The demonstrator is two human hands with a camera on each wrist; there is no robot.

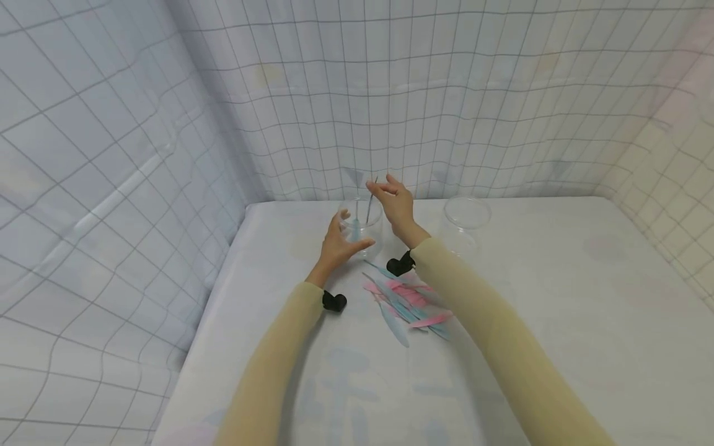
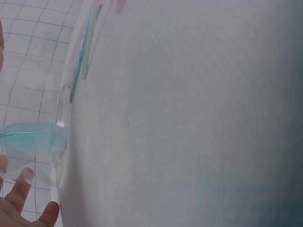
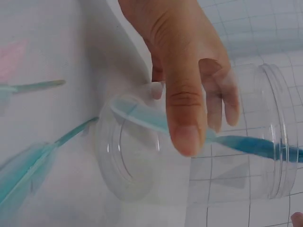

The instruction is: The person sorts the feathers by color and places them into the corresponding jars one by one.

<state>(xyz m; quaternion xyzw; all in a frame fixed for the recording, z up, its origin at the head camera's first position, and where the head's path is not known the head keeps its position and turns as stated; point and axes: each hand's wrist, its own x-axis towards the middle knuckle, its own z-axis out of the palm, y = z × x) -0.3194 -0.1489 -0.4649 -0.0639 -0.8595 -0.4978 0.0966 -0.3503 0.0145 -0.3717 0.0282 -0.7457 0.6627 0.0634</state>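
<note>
In the head view, a clear plastic jar stands upright near the table's back edge. My left hand grips its side, thumb in front and fingers around the far side. Above the rim, my right hand pinches a thin dark quill that runs down into the jar. The right wrist view shows a blue feather inside the jar, pale tip towards the base, with the left thumb across the wall. This blue feather also shows in the left wrist view.
A loose pile of pink feathers and blue feathers lies on the white tablecloth in front of the jar. A second clear jar stands to the right. Grid-patterned cloth hangs behind and at both sides.
</note>
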